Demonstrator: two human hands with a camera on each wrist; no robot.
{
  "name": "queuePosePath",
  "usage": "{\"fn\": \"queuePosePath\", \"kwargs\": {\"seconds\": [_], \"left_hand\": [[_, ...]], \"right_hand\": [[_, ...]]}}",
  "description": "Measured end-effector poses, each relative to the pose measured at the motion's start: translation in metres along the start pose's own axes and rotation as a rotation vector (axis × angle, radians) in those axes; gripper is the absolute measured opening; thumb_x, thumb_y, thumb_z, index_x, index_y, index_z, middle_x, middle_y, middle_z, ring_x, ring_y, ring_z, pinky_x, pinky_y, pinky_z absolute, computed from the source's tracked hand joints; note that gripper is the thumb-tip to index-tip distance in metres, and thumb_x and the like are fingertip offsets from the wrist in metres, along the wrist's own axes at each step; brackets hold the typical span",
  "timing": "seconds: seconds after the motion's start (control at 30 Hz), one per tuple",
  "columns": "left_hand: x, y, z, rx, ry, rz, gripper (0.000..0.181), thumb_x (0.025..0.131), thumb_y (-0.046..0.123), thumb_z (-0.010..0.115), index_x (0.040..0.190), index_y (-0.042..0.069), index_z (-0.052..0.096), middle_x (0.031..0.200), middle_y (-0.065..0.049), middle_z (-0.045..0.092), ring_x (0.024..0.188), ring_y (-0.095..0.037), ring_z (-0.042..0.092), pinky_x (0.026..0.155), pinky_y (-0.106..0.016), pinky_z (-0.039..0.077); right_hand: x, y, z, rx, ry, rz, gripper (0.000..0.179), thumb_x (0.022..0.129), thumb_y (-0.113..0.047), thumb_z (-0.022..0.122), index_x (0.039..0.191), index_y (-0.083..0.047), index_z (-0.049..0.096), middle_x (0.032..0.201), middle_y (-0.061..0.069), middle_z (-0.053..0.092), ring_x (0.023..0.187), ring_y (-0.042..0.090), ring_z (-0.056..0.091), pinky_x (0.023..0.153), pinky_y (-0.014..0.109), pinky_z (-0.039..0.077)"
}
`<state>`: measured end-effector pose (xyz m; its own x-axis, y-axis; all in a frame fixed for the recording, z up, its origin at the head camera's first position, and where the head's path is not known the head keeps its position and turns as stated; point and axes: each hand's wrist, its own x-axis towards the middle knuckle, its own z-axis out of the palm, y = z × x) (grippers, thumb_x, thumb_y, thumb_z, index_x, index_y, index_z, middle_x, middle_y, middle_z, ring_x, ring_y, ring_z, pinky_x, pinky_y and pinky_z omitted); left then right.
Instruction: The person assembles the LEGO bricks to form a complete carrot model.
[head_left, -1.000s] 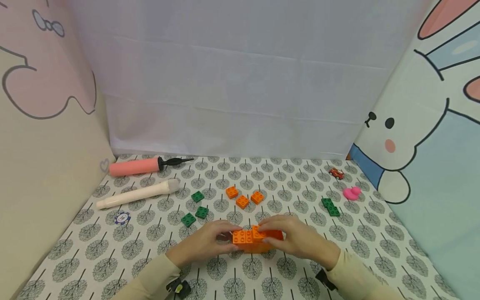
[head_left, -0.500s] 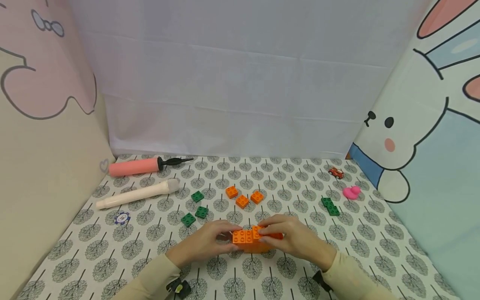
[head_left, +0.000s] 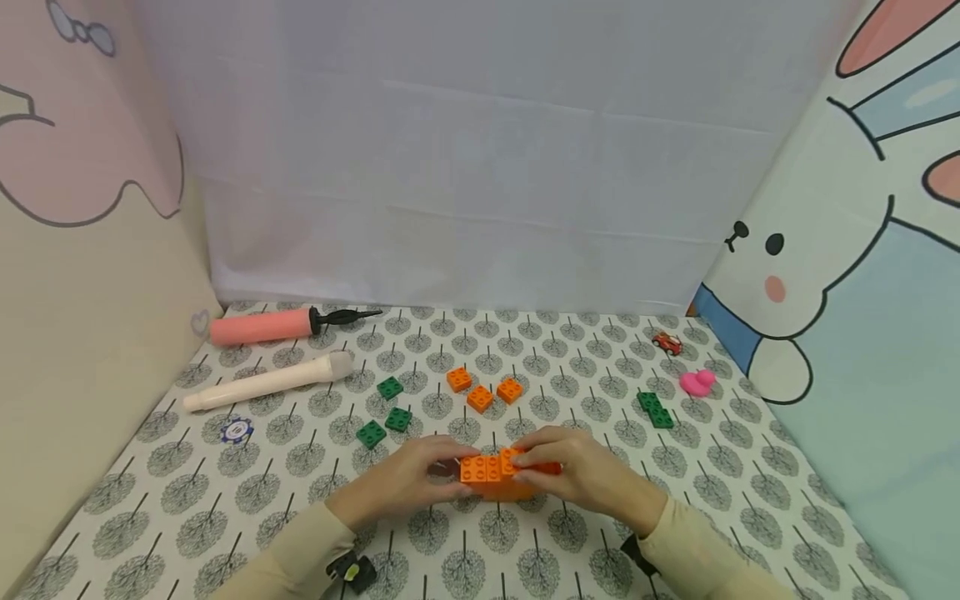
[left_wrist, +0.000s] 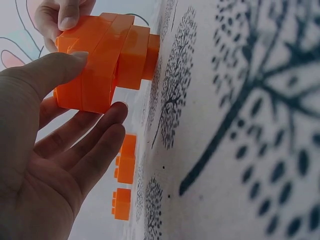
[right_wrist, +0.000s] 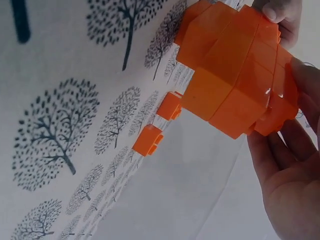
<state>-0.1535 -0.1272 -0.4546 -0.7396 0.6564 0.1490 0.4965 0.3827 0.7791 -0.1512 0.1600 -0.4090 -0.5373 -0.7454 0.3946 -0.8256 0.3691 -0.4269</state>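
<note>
An orange toy-brick build (head_left: 498,490), stepped and narrower at its base, stands at the front middle of the table between both hands. My left hand (head_left: 401,483) holds its left end, thumb on the near face and fingers on the far face. In the left wrist view the build (left_wrist: 100,65) shows its layers stacked tight. My right hand (head_left: 581,471) pinches a small orange brick (head_left: 510,460) on top of the build, right of centre. The right wrist view shows that brick (right_wrist: 285,92) sitting against the layer under it, between thumb and fingers.
Three loose orange bricks (head_left: 480,398) lie beyond the hands. Green bricks (head_left: 371,434) lie to the left, and a green pair (head_left: 656,410) to the right. Farther out are a pink pump (head_left: 262,327), a white tube (head_left: 270,383), a poker chip (head_left: 237,430), a pink duck (head_left: 697,382) and a red car (head_left: 667,342).
The head view has shifted slightly, so everything appears a little to the left and higher. Both hands keep nearly the same hold on the build and its top brick.
</note>
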Motion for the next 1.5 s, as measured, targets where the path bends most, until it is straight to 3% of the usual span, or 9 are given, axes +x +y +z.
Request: {"fn": "queuePosePath", "kwargs": {"seconds": [0.2, 0.47, 0.77, 0.9, 1.03, 1.17, 1.37, 1.5], "left_hand": [[-0.001, -0.002, 0.003, -0.02, 0.001, -0.002, 0.053, 0.091, 0.036, 0.072, 0.136, 0.01, 0.06, 0.125, 0.002, 0.065, 0.103, -0.005, 0.063, 0.091, -0.023, 0.055], [-0.003, -0.003, 0.003, -0.013, -0.008, -0.002, 0.054, 0.091, 0.036, 0.071, 0.137, 0.009, 0.059, 0.126, 0.001, 0.064, 0.103, -0.005, 0.063, 0.09, -0.022, 0.054], [-0.001, -0.001, 0.0, -0.006, -0.013, -0.012, 0.054, 0.091, 0.035, 0.072, 0.138, 0.011, 0.059, 0.125, 0.003, 0.065, 0.104, -0.004, 0.062, 0.091, -0.023, 0.054], [0.0, 0.0, 0.001, -0.022, -0.022, -0.02, 0.055, 0.09, 0.037, 0.072, 0.138, 0.012, 0.059, 0.124, 0.003, 0.064, 0.104, -0.004, 0.063, 0.091, -0.021, 0.054], [0.0, 0.001, 0.002, -0.02, -0.022, -0.026, 0.055, 0.09, 0.037, 0.072, 0.138, 0.013, 0.06, 0.124, 0.002, 0.064, 0.103, -0.003, 0.063, 0.09, -0.02, 0.054], [0.0, 0.003, 0.001, 0.019, -0.019, -0.02, 0.055, 0.091, 0.037, 0.072, 0.138, 0.013, 0.059, 0.126, 0.003, 0.064, 0.102, -0.003, 0.062, 0.09, -0.022, 0.054], [-0.002, 0.005, -0.004, 0.084, -0.022, -0.063, 0.061, 0.092, 0.05, 0.063, 0.142, 0.015, 0.056, 0.127, 0.006, 0.064, 0.106, -0.007, 0.062, 0.097, -0.029, 0.052], [0.006, 0.002, -0.014, 0.078, 0.041, -0.087, 0.056, 0.098, 0.047, 0.056, 0.142, 0.013, 0.055, 0.129, 0.0, 0.064, 0.113, -0.012, 0.06, 0.102, -0.039, 0.05]], "right_hand": [[-0.001, 0.0, 0.002, -0.022, 0.0, 0.017, 0.017, 0.089, -0.017, 0.075, 0.104, -0.009, 0.077, 0.113, 0.007, 0.072, 0.1, 0.02, 0.069, 0.086, 0.021, 0.057], [-0.005, 0.0, 0.008, -0.03, 0.052, -0.035, 0.019, 0.088, -0.014, 0.076, 0.106, -0.009, 0.076, 0.114, 0.007, 0.072, 0.099, 0.019, 0.07, 0.086, 0.024, 0.057], [-0.016, 0.002, 0.006, -0.106, 0.036, -0.019, 0.038, 0.085, -0.012, 0.078, 0.122, -0.014, 0.071, 0.128, 0.009, 0.067, 0.111, 0.023, 0.066, 0.092, 0.037, 0.057], [-0.023, 0.005, 0.004, -0.063, 0.029, 0.045, 0.048, 0.086, -0.014, 0.077, 0.133, -0.014, 0.065, 0.131, 0.007, 0.065, 0.113, 0.022, 0.065, 0.093, 0.039, 0.056], [-0.032, 0.007, 0.0, -0.023, 0.002, 0.186, 0.055, 0.09, -0.025, 0.075, 0.141, -0.016, 0.057, 0.134, 0.002, 0.064, 0.113, 0.017, 0.065, 0.096, 0.039, 0.055], [-0.04, 0.009, -0.003, -0.01, -0.019, 0.297, 0.055, 0.091, -0.032, 0.073, 0.14, -0.014, 0.058, 0.13, 0.0, 0.066, 0.11, 0.015, 0.065, 0.094, 0.039, 0.056], [-0.041, 0.011, -0.002, -0.001, -0.028, 0.328, 0.055, 0.09, -0.035, 0.074, 0.137, -0.01, 0.06, 0.127, -0.005, 0.066, 0.108, 0.013, 0.065, 0.093, 0.039, 0.056], [-0.04, 0.009, -0.003, 0.008, -0.042, 0.345, 0.055, 0.091, -0.039, 0.071, 0.138, -0.011, 0.06, 0.128, -0.005, 0.066, 0.11, 0.013, 0.065, 0.094, 0.04, 0.055]]}}
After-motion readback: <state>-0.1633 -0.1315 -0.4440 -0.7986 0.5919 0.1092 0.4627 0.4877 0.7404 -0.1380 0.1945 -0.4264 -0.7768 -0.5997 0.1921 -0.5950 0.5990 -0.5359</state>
